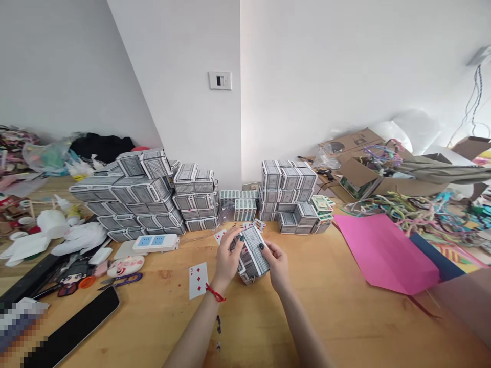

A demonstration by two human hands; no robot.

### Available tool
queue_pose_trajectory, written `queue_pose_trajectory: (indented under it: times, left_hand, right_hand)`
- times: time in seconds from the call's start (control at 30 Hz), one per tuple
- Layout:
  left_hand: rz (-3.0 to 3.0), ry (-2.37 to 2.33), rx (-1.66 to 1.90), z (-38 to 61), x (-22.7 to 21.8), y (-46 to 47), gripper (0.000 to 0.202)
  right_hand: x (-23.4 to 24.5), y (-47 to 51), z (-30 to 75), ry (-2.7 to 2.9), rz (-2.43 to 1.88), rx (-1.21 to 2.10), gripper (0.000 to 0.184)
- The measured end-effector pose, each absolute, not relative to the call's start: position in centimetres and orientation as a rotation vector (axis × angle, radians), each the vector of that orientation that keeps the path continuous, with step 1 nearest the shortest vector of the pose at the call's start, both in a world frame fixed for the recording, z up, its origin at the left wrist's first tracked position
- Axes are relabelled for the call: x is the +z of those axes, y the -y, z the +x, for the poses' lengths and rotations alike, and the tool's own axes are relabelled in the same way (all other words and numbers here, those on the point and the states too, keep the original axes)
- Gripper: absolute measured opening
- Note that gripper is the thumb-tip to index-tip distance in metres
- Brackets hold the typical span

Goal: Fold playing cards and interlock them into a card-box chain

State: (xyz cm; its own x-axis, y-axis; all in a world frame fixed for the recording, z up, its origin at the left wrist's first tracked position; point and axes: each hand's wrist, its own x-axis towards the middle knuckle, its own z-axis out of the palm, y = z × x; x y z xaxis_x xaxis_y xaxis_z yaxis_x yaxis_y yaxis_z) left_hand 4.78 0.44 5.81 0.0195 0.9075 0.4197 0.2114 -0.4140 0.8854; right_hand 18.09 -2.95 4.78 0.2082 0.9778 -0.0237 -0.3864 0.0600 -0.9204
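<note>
A box-shaped block folded from playing cards (253, 251), with grey patterned backs outward, is held up above the wooden table. My left hand (229, 258) grips its left side, thumb on top, a red string bracelet at the wrist. On the other side my right hand (276, 263) presses its dark-nailed thumb on the top card and curls its fingers round the edge. A loose three-of-diamonds card (198, 281) lies face up left of my left forearm. Behind the block, a few more face-up cards (259, 225) are partly hidden.
Stacked card blocks (134, 197) stand at the back left, with more stacks (288, 186) at the back right. A power strip (156, 242), scissors (123, 280) and a phone (76, 327) lie left. Pink paper (383, 253) and tangled pipe cleaners (418, 209) cover the right.
</note>
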Motion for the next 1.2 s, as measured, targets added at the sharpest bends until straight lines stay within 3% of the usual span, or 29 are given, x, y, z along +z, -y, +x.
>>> queue_pose_trajectory:
  times: [0.17,0.4,0.5,0.6,0.93,1.2]
  left_hand:
    - [1.443,-1.127,1.598,5.3,4.7,0.1,0.044]
    - [1.351,-0.8,1.222,5.5,3.8,1.9,0.08]
    - [1.454,-0.82,1.157,5.1,4.1,2.1,0.103]
    - [1.652,-0.892,1.159,5.1,4.4,2.1,0.111]
    - [1.932,-1.039,1.259,7.0,4.2,2.2,0.105]
    - [1.785,-1.055,1.376,6.6,4.7,1.9,0.084]
  right_hand:
    - [4.5,2.7,18.8,0.715,-0.991,1.219,0.034]
    - [4.1,2.6,19.9,0.592,-0.993,1.212,0.031]
    - [4.1,2.6,20.3,0.546,-0.989,1.223,0.029]
    - [4.1,2.7,20.3,0.547,-0.989,1.217,0.029]
    - [4.1,3.2,19.9,0.574,-0.983,1.214,0.029]
    - [4.1,3.3,20.5,0.469,-0.951,1.249,0.026]
